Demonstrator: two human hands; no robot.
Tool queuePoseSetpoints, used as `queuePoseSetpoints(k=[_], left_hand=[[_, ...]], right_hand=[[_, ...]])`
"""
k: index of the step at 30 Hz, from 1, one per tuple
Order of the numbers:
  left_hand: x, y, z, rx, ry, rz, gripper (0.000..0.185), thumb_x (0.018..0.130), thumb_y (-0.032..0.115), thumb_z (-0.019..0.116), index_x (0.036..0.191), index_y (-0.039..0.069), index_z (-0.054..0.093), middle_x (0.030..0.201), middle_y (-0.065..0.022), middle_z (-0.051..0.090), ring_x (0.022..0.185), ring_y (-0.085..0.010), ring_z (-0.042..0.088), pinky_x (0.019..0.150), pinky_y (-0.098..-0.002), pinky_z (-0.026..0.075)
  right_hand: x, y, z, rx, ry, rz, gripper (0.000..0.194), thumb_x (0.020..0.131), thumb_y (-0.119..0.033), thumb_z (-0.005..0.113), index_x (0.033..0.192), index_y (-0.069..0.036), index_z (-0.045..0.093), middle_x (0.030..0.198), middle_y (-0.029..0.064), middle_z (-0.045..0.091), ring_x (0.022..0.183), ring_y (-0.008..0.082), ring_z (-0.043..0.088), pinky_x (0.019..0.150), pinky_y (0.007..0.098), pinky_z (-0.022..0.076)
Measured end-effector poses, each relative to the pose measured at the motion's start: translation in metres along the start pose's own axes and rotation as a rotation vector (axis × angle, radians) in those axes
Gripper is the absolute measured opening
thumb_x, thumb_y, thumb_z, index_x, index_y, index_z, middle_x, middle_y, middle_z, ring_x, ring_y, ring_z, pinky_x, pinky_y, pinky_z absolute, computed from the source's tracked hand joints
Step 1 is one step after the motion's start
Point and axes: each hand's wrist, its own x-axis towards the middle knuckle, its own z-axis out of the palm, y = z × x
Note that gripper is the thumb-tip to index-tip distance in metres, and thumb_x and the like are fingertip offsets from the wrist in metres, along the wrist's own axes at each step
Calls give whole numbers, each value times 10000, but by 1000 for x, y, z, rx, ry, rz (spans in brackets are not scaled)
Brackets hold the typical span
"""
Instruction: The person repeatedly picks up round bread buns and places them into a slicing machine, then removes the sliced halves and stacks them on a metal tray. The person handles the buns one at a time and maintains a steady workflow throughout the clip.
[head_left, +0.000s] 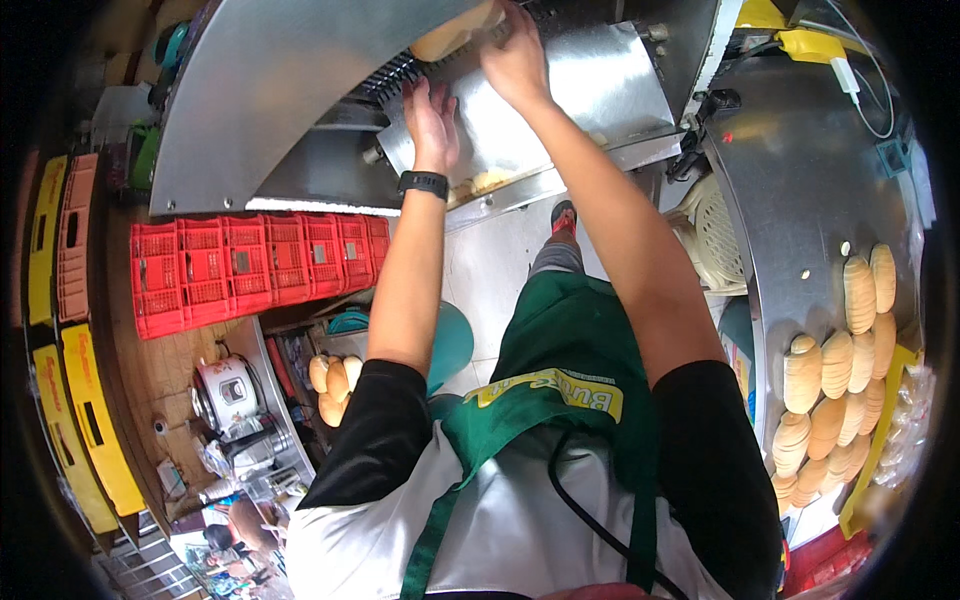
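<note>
A loaf of bread (448, 36) lies at the top of a metal slicing machine, above its row of blades (384, 81). My right hand (516, 64) is at the loaf's right end, its fingers curled around it; the fingertips are partly hidden. Lower and to the left, my left hand (431, 116) is raised near the blades, fingers extended and holding nothing. It wears a black wristband (424, 184). Beneath both hands slopes a shiny metal plate (592, 82), with bread crumbs (489, 180) along its lower edge.
A curved metal guard (255, 90) flanks the machine on the left. Red plastic crates (259, 266) stand below it. Several bread loaves (829, 427) lie on the right-hand metal table (795, 172). A plastic chair (716, 232) and a green bin (452, 341) stand by the floor space.
</note>
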Motion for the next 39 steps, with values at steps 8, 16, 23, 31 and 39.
queuePoseSetpoints(k=[8,16,23,31,39], left_hand=[[1,3,52,96,122,271,484,996,254,659,1405,37,516,1400,-57,566,1235,-177,529,1057,-351,393],[42,-21,57,180,299,478,397,981,273,704,1191,-47,598,1209,-127,657,1070,-205,604,928,-346,483],[22,-19,59,253,306,481,408,975,270,714,1172,-61,580,1145,-149,653,1031,-215,593,921,-349,477],[29,-19,55,303,241,574,466,966,285,722,1192,-91,563,1125,-164,646,1008,-235,613,918,-372,490],[35,-40,60,925,513,775,621,900,294,794,1225,-148,505,1212,-230,604,1059,-275,613,948,-407,498]], right_hand=[[13,-26,-8,35,45,200,255,869,-104,645,1083,35,633,1068,271,612,989,486,590,857,518,480],[20,-31,-8,40,-58,446,262,857,-65,645,1105,17,659,997,263,635,989,467,609,861,504,496],[0,2,14,98,120,316,389,844,-271,777,1108,1,686,1058,200,713,1005,417,661,902,472,520],[-1,6,8,14,88,228,385,852,-206,730,1185,-26,657,1097,198,685,1047,405,636,889,485,517],[3,-15,-18,47,1,253,337,906,-85,610,1228,0,657,1179,272,648,1078,451,617,947,472,514]])
